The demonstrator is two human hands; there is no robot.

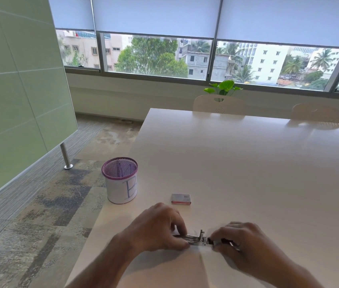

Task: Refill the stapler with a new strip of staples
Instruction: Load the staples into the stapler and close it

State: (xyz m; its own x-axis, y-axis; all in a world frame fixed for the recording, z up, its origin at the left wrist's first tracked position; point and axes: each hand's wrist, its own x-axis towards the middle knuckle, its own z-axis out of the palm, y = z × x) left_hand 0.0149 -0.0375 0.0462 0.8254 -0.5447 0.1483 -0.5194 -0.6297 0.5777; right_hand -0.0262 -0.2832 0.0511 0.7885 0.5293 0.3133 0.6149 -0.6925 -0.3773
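Stapler (197, 239) small, stiff, light metal, slippery and pinch-prone, low over near desk (247, 173) edge, left hand (160, 227) grip narrow on left end, right hand (235, 238) grip closed on right end; staple box (181, 199) just beyond, shut; best held by rigid sides.

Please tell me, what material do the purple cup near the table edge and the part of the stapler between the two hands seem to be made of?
The purple cup looks like metal mesh: fine holes show around its rim. A white paper band with a handwritten letter wraps its lower part. The stapler looks like bare shiny metal where it shows between the left hand and the right hand; the rest is hidden.
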